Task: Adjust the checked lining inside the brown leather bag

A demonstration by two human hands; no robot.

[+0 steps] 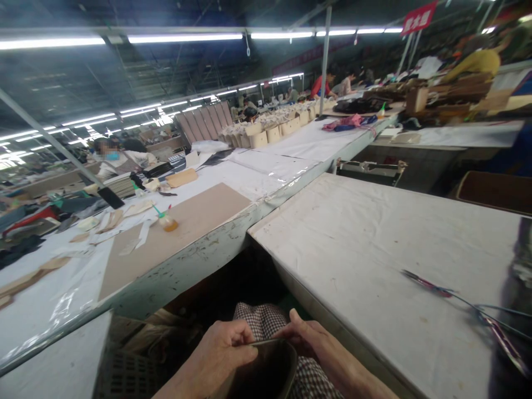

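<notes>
At the bottom centre, a dark, open-topped piece (266, 368) with a thin rim rests over my lap, on brown-and-white checked cloth (260, 318). My left hand (226, 349) pinches its rim between thumb and curled fingers, on the left side. On the right, my right hand (310, 338) lies along the far right corner of the rim, thumb raised and fingers stretched behind the edge. The lower part of the piece runs out of view.
A white-covered table (366, 238) on the right bears a tool with a cable (428, 285). The long table (187, 249) ahead holds a glue bottle (167, 220), a brown board and cream bags (272, 133). A masked person (124, 160) sits beyond. A plastic crate (128, 368) stands lower left.
</notes>
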